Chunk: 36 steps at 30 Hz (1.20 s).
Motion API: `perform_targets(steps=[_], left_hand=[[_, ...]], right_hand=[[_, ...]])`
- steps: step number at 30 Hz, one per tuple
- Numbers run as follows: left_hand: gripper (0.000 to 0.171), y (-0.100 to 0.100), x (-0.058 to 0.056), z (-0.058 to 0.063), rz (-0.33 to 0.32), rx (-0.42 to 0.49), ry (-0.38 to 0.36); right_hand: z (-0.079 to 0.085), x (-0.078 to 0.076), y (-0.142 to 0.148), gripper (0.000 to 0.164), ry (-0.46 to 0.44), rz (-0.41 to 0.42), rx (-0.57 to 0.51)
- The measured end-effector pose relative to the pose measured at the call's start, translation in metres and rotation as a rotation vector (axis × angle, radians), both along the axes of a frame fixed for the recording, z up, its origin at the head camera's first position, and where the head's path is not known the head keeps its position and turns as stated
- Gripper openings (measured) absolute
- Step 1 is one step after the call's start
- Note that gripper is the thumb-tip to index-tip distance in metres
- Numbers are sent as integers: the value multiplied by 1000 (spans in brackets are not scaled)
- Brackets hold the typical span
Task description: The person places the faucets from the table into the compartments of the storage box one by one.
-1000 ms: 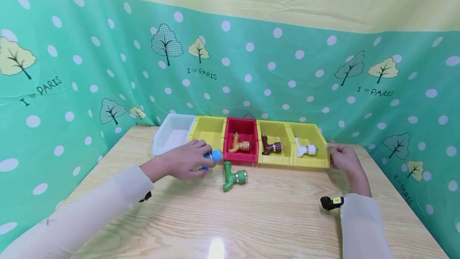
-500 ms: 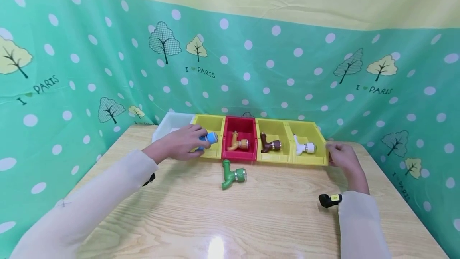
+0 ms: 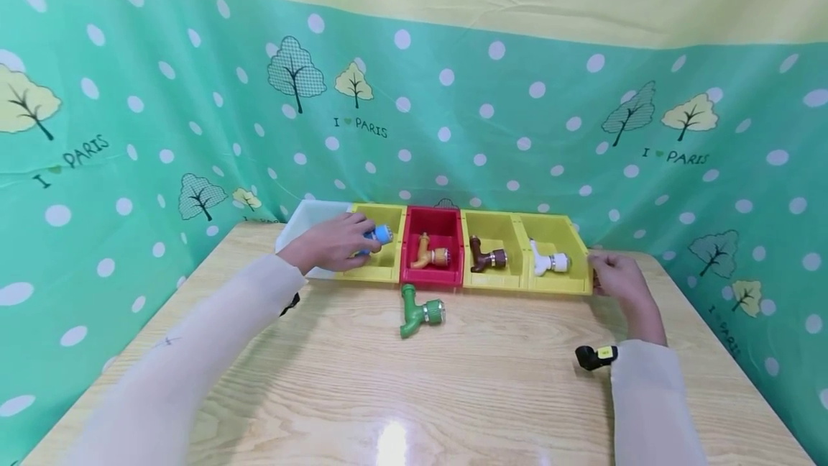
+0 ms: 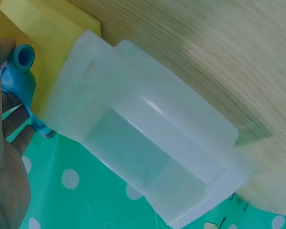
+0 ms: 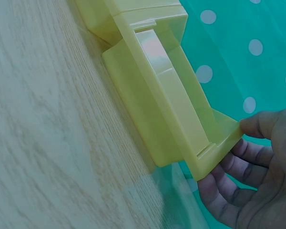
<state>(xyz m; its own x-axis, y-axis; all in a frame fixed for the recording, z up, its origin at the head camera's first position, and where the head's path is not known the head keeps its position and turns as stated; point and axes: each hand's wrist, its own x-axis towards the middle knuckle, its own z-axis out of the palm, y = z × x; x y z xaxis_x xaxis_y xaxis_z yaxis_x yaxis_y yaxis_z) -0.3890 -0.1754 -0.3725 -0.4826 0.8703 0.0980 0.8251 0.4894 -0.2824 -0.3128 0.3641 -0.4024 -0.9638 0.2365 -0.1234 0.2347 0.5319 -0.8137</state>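
Observation:
My left hand [image 3: 338,241] grips a blue toy-like faucet [image 3: 382,234] over the left yellow bin [image 3: 391,265]; in the left wrist view the faucet [image 4: 20,81] shows its round open end. My right hand [image 3: 617,279] pinches the outer wall of the rightmost yellow bin [image 3: 577,243], thumb on the rim and fingers beneath, as the right wrist view shows. A green faucet [image 3: 414,313] lies on the table in front of the red bin [image 3: 432,280]. Inside that bin sits an orange faucet [image 3: 423,256]. A brown faucet [image 3: 485,257] and a white faucet [image 3: 547,262] lie in the two right yellow bins.
The bins stand joined in a row at the back of the wooden table [image 3: 362,380]. A translucent white bin [image 4: 148,129] forms the left end. Behind and beside the table hangs a green dotted cloth [image 3: 453,113].
My left hand has carried the blue faucet from near the green one, back and slightly left, to over the left yellow bin. My right hand has stayed at the bin's side.

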Motion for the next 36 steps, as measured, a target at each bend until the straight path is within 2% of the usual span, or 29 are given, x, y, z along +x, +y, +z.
perform_targets(steps=[9,15,25,36], left_hand=[[10,13,-11,0,39,-84,-20],[14,18,-14,-2,114,-114,-50],[18,24,-17,-11,206,-143,-132],[18,28,-21,-11,254,-93,-231]], right_hand=[[2,1,-1,60,7,-6,4],[4,0,-1,59,32,16,6],[-2,4,0,54,4,15,5],[0,4,0,60,3,8,0]])
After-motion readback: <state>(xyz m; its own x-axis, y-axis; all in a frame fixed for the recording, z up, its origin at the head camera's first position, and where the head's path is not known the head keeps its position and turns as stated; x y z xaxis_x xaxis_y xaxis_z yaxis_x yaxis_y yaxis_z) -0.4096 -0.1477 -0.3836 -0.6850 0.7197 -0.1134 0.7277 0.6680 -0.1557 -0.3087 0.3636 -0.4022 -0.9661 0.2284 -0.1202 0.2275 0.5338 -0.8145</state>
